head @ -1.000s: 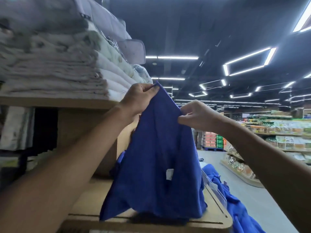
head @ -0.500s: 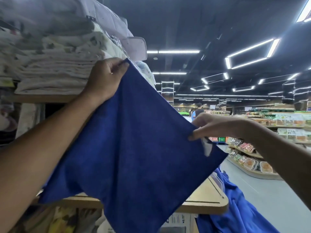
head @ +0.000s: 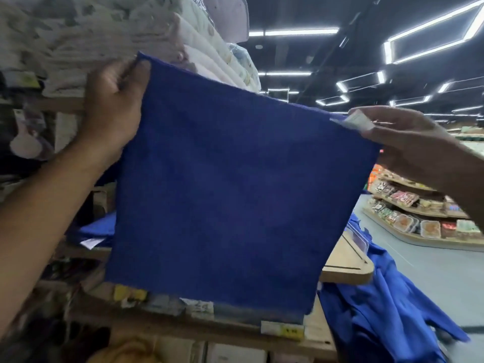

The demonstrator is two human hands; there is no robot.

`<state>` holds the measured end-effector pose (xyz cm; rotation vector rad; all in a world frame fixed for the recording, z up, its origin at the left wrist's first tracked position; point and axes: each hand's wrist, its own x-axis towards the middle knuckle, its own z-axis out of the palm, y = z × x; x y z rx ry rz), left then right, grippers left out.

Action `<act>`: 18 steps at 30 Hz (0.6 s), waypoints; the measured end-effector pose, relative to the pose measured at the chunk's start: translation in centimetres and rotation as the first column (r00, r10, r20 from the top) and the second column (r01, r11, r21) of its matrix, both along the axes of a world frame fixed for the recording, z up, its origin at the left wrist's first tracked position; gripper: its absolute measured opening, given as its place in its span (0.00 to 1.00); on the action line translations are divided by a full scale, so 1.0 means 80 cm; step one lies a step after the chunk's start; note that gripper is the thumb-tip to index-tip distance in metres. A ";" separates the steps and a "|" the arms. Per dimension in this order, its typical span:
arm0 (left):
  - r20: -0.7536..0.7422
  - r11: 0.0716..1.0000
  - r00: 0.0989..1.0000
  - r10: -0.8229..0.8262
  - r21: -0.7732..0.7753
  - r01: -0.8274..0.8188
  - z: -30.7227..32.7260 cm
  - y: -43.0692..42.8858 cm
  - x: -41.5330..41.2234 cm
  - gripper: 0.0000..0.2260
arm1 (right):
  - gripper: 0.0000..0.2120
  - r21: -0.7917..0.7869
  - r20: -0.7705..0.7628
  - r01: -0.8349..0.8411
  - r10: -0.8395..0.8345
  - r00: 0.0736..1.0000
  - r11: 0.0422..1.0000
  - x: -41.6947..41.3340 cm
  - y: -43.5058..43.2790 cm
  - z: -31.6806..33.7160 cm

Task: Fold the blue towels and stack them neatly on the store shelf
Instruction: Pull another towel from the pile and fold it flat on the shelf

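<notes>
Left hand (head: 112,100) pinches the upper left corner of the blue towel (head: 235,192); right hand (head: 403,142) pinches the upper right corner by the white tag (head: 357,121). The towel hangs spread flat, top edge taut, before the wooden shelf (head: 345,263). More blue cloth (head: 379,310) is heaped at near right, with the aisle floor (head: 432,271) beyond.

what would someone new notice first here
A blue towel fills the middle, held spread by its top corners: the left hand grips one, the right hand pinches the other by a white tag. Pale folded linens sit stacked at upper left, and a heap of blue cloth lies at lower right.
</notes>
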<state>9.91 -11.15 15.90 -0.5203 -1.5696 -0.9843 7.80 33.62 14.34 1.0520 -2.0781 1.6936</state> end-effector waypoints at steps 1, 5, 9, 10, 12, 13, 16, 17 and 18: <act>0.045 0.997 0.998 -0.055 0.055 0.052 -0.007 0.001 0.000 0.12 | 0.16 -0.028 0.009 -0.008 0.008 1.000 1.000 0.000 0.002 0.000; 0.187 0.990 0.973 -0.138 0.007 0.139 -0.059 0.005 -0.024 0.09 | 0.27 0.149 0.117 0.225 -0.244 0.963 0.963 -0.019 0.004 -0.027; 0.361 0.971 0.902 -0.237 0.065 0.230 -0.129 0.005 -0.067 0.09 | 0.21 0.341 0.198 0.398 -0.479 0.855 0.852 -0.042 0.006 -0.071; 0.392 0.972 0.890 -0.234 0.070 0.224 -0.143 0.005 -0.078 0.09 | 0.20 0.365 0.194 0.418 -0.507 0.840 0.832 -0.048 0.007 -0.080; 0.454 0.972 0.860 -0.235 0.110 0.208 -0.163 0.006 -0.102 0.10 | 0.15 0.379 0.192 0.425 -0.519 0.833 0.822 -0.061 0.005 -0.095; 0.488 0.972 0.840 -0.235 0.131 0.196 -0.168 0.006 -0.114 0.11 | 0.11 0.366 0.208 0.413 -0.505 0.837 0.834 -0.067 0.003 -0.100; 0.581 0.980 0.789 -0.199 0.142 0.143 -0.170 0.003 -0.146 0.12 | 0.07 0.277 0.314 0.345 -0.423 0.850 0.897 -0.094 0.002 -0.105; 0.597 0.978 0.776 -0.206 0.159 0.137 -0.167 0.001 -0.158 0.12 | 0.08 0.254 0.356 0.312 -0.389 0.850 0.916 -0.103 0.003 -0.103; 0.607 0.973 0.763 -0.222 0.183 0.138 -0.163 -0.001 -0.169 0.12 | 0.10 0.238 0.393 0.281 -0.357 0.847 0.930 -0.112 0.005 -0.099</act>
